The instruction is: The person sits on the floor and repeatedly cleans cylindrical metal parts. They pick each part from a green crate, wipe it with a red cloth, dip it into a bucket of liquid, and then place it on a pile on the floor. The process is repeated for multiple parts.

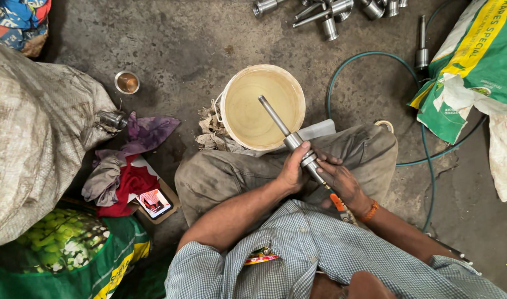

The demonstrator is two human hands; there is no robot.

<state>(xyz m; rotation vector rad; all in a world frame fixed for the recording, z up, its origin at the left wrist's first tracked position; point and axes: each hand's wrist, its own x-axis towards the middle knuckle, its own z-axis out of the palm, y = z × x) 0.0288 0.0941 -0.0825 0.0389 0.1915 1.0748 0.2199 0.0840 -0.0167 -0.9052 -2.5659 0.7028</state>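
Steel rod [289,137] across my knee, tip over the white bucket [263,106] so drips land inside. Left hand [295,169] wrapped round the collar to steady it. Right hand [342,180] closed near the lower end, probably holding the orange-handled tool [340,204]. Spare rods [331,12] lie far on the floor.

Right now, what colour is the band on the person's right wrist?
Orange. The wristband shows best in the head view, just behind the right hand.
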